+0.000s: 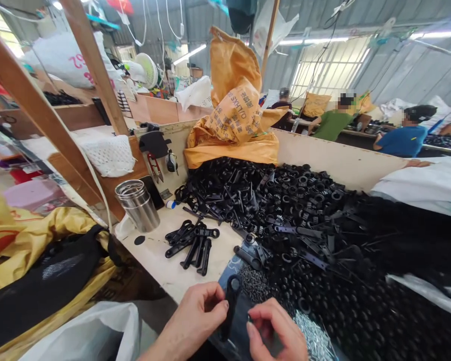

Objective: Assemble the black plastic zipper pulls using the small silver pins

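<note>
My left hand [195,316] is closed, thumb and fingers pinching a long black part with a rounded, ring-like end [232,298] that stands roughly upright. Just right of it, my right hand [276,331] has its thumb and fingertips together around something small and dark, too little to name. A blue mat [244,311] lies under both hands. Beyond them is a heap of small grey metal pieces [254,282]. Shiny silver pins [312,333] lie beside my right hand. Several similar black ring-ended parts [195,243] rest on the bench at the left.
A big heap of black parts [296,220] covers the bench's middle and right. Left stands a steel cup [137,205], near red-handled snips [155,168] hanging on the board. An orange sack [233,115] sits at the back. Several people work beyond the low wall [323,153].
</note>
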`<state>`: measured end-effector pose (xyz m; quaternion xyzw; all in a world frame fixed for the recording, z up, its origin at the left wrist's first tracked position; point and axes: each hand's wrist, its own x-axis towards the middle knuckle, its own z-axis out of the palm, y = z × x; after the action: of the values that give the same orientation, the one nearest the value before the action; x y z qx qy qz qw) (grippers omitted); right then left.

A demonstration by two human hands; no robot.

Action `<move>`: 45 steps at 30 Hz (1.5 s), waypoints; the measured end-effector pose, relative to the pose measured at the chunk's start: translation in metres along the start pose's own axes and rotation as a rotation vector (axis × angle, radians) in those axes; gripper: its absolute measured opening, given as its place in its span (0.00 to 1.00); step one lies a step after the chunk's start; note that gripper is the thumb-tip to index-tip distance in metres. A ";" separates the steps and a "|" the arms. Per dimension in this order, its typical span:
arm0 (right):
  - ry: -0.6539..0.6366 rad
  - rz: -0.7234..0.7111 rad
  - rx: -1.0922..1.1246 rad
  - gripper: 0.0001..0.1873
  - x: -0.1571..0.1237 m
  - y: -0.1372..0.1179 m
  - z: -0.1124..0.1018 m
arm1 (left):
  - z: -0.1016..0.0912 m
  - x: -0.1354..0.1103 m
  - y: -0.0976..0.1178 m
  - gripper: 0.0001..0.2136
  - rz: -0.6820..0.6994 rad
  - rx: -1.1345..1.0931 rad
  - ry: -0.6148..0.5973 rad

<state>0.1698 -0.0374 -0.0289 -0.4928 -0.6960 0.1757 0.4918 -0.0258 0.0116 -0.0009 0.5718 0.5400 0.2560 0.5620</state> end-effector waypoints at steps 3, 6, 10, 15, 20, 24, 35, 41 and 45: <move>-0.027 0.049 0.025 0.04 -0.001 -0.010 -0.006 | 0.023 -0.010 -0.010 0.07 -0.028 -0.277 -0.102; -0.042 0.063 0.007 0.04 -0.009 -0.014 -0.006 | 0.038 -0.020 -0.007 0.06 0.007 -0.457 -0.172; 0.000 0.076 -0.021 0.03 -0.022 -0.013 -0.004 | 0.042 -0.028 0.000 0.12 -0.110 -0.555 -0.205; -0.015 0.100 -0.009 0.03 -0.025 -0.015 -0.010 | 0.042 -0.032 -0.004 0.18 -0.204 -0.663 -0.182; -0.110 0.030 -0.060 0.08 -0.023 -0.015 -0.018 | 0.040 -0.038 0.004 0.21 -0.218 -0.721 -0.190; -0.130 0.025 -0.105 0.08 -0.025 -0.013 -0.019 | 0.037 -0.040 0.009 0.22 -0.201 -0.731 -0.237; -0.216 -0.107 -0.255 0.08 -0.032 -0.004 -0.021 | 0.042 -0.039 -0.005 0.20 -0.032 -0.592 -0.266; -0.221 -0.181 -0.385 0.09 -0.031 -0.008 -0.022 | 0.044 -0.038 -0.011 0.20 -0.015 -0.576 -0.292; -0.244 -0.166 -0.424 0.11 -0.029 -0.008 -0.023 | 0.043 -0.038 -0.009 0.19 -0.030 -0.572 -0.289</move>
<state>0.1865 -0.0715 -0.0271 -0.5013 -0.8096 0.0430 0.3025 -0.0013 -0.0403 -0.0071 0.4131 0.3690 0.3053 0.7746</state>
